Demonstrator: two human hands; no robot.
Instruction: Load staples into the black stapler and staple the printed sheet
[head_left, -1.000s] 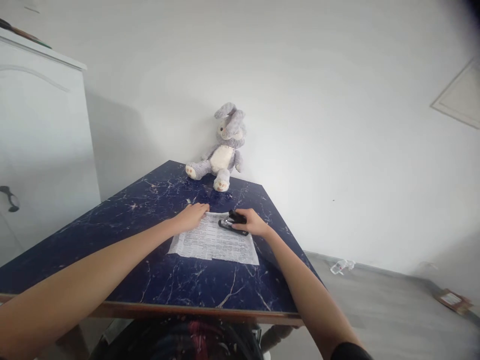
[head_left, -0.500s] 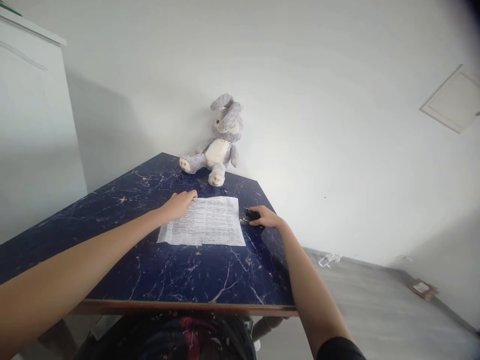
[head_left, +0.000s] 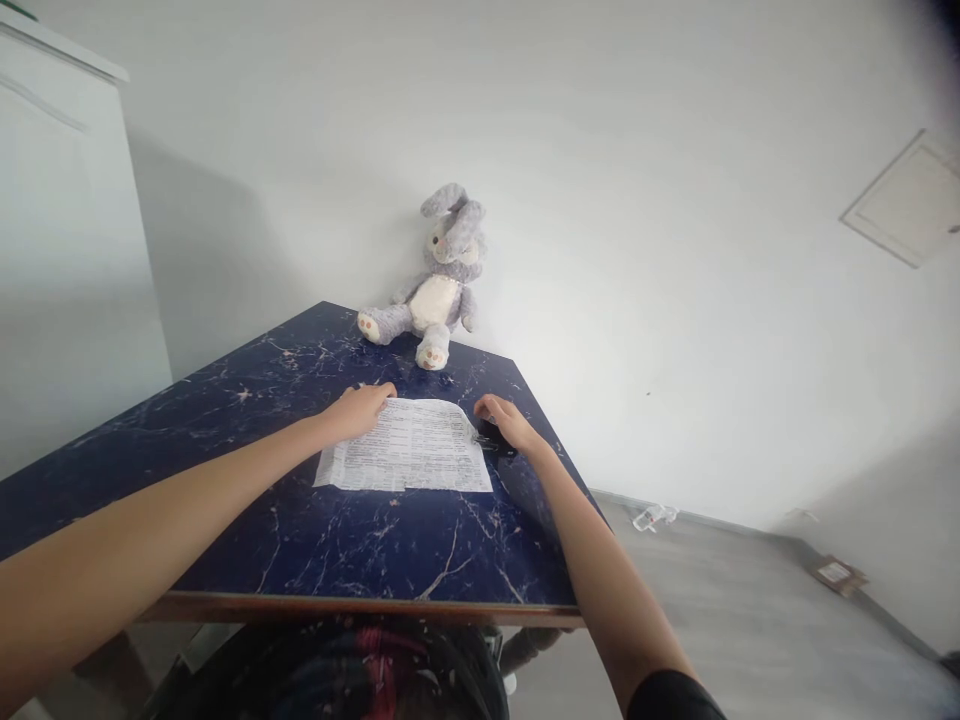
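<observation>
A sheet of printed paper (head_left: 409, 445) lies on the dark blue marbled tabletop, slightly creased. My left hand (head_left: 365, 408) grips its upper left edge, with the fingers closed there. At the paper's right edge is a small black stapler (head_left: 495, 438) with a shiny metal part; its shape is only partly visible, and its left end meets the sheet. The upper right corner of the paper looks bent down near it. My right hand (head_left: 510, 420) is closed over the stapler from above, fingers curled on its top.
A grey plush rabbit (head_left: 439, 290) sits at the table's far corner against the white wall. To the left stands a white cabinet (head_left: 67, 230). On the floor at right lie a clear plastic item (head_left: 655, 517) and a brown package (head_left: 838, 575).
My right hand has shifted left and over the stapler, which has moved onto the paper's right edge. The sheet's upper right corner has bent. My left hand stays in place.
</observation>
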